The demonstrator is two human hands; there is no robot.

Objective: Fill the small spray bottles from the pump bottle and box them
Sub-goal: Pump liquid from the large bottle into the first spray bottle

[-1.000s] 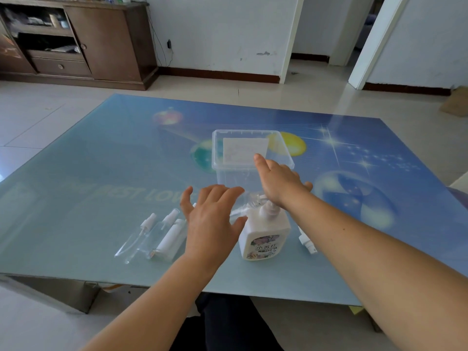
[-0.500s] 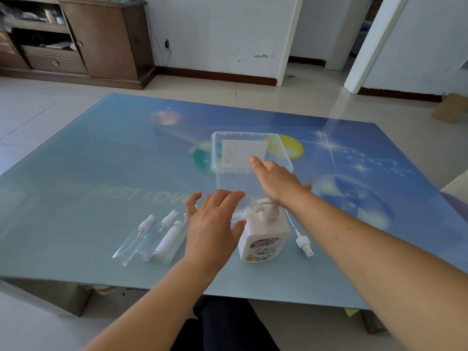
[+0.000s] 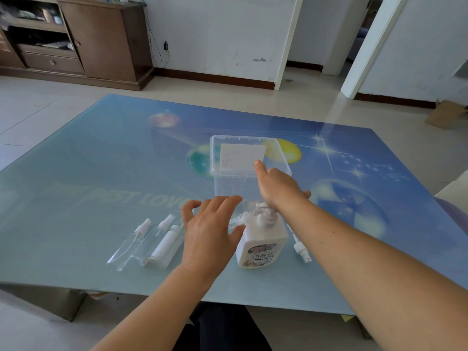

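Glossy glass desk [image 3: 76, 198], slick enough to let anything knocked over slide or roll. White pump bottle [image 3: 262, 245] upright near the front edge, right wrist passing directly over its pump head: easily tipped by a dropped forearm. Small spray bottles [image 3: 149, 240] lying on their sides just left of it, packed close together, prone to rolling if brushed. Left hand [image 3: 210, 234] spread wide above the desk between spray bottles and pump bottle, fingers relaxed, holding nothing. Right hand [image 3: 276, 188] reaching forward to the clear plastic box [image 3: 222, 158], fingers straight, thumb up at the near rim; contact with the wall not clear. Light box, likely to skid away under a push. Loose spray head [image 3: 301, 250] lying right of the pump bottle, beneath the right forearm, easily swept off. Further off: wooden cabinet [image 3: 101, 39], cardboard box [image 3: 445, 115] on the floor.
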